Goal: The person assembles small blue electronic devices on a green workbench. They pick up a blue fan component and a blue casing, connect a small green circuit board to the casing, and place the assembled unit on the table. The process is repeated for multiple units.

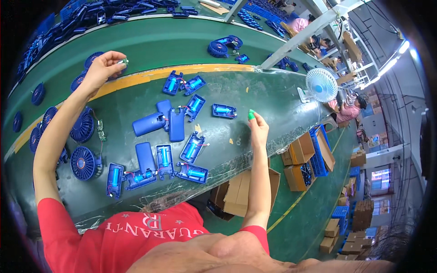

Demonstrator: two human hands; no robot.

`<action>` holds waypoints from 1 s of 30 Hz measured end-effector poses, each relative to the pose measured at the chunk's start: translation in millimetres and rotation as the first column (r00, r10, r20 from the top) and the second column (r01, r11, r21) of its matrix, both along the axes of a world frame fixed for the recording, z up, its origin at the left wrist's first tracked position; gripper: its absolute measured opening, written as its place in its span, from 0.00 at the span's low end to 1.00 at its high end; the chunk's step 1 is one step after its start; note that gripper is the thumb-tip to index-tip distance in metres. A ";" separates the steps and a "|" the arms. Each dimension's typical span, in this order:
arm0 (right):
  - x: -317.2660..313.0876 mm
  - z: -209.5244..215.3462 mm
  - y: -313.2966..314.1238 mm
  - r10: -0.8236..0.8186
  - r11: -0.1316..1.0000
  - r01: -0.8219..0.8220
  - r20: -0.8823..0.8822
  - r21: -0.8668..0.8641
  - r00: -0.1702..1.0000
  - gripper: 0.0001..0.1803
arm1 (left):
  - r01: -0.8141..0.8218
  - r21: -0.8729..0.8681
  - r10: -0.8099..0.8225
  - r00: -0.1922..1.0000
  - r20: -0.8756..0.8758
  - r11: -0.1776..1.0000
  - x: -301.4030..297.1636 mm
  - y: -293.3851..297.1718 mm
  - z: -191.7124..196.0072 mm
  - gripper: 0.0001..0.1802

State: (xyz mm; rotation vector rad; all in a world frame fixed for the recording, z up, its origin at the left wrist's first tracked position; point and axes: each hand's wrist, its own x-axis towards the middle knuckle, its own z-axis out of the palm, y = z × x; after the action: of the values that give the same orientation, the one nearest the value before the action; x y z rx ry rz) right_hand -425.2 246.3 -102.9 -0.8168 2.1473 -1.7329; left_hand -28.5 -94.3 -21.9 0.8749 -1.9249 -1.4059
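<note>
My left hand is stretched over the yellow strip at the far left, pinching a small green circuit board. Blue round fan heads lie just behind and beside it; whether the board is wired to one is hidden. My right hand hovers at the table's right with nothing visible in it, its fingers slightly apart and a green finger cot on one tip. Nearest to it lies an open blue handle shell with a battery. More such open shells and closed blue covers are spread across the middle.
A green conveyor belt runs beyond the table, with a heap of blue parts past it. Fan heads crowd the left. A white desk fan stands at the right end. Cardboard boxes sit on the floor; other people work farther off.
</note>
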 end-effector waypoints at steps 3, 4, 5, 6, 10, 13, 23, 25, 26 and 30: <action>19.1 8.5 -1.7 0.155 0.979 -0.108 -0.284 0.173 0.946 0.18 | 0.033 -0.006 -0.033 0.999 -0.029 0.999 -4.6 5.4 3.4 0.14; 18.5 0.2 -7.3 0.191 0.973 -0.131 -0.337 0.192 0.922 0.18 | 0.036 -0.012 -0.037 0.999 -0.035 0.999 -4.3 7.5 6.6 0.14; 17.9 -1.4 -9.1 0.220 0.965 -0.141 -0.394 0.219 0.892 0.19 | 0.050 -0.012 -0.051 0.998 -0.049 0.999 -8.1 11.2 8.0 0.14; 20.9 -2.0 -10.2 0.223 0.964 -0.137 -0.412 0.228 0.884 0.18 | 0.053 -0.020 -0.053 0.997 -0.047 0.998 -10.0 14.1 9.6 0.14; 11.7 -8.6 -9.3 0.233 0.950 -0.106 -0.445 0.292 0.864 0.13 | 0.078 -0.021 -0.079 0.994 -0.073 0.997 -7.9 21.1 13.5 0.13; 14.2 2.8 -4.9 0.247 0.940 -0.099 -0.448 0.327 0.859 0.12 | 0.100 -0.012 -0.101 0.992 -0.082 0.995 -1.6 24.6 11.7 0.13; -8.0 60.3 -5.3 0.141 0.925 0.101 -0.579 0.366 0.803 0.11 | 0.160 0.066 -0.152 0.982 -0.111 0.985 -7.6 44.5 18.1 0.12; -9.1 57.2 -9.3 0.074 0.951 0.091 -0.501 0.297 0.862 0.11 | 0.170 0.080 -0.162 0.981 -0.103 0.982 -8.1 48.3 19.4 0.12; -14.2 49.0 -9.2 0.053 0.970 0.056 -0.435 0.235 0.899 0.11 | 0.181 0.088 -0.172 0.980 -0.100 0.980 -10.1 50.1 19.4 0.12; -19.9 28.0 -23.5 0.043 0.998 -0.049 -0.152 -0.034 0.987 0.12 | 0.219 0.105 -0.206 0.971 -0.124 0.970 -12.7 57.5 19.9 0.13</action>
State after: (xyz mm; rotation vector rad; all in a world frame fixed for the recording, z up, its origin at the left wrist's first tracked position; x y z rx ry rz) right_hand -445.1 222.8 -74.9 -1.0306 2.1775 -1.7448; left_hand -41.2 -36.7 -2.1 0.6403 -1.9105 -1.6723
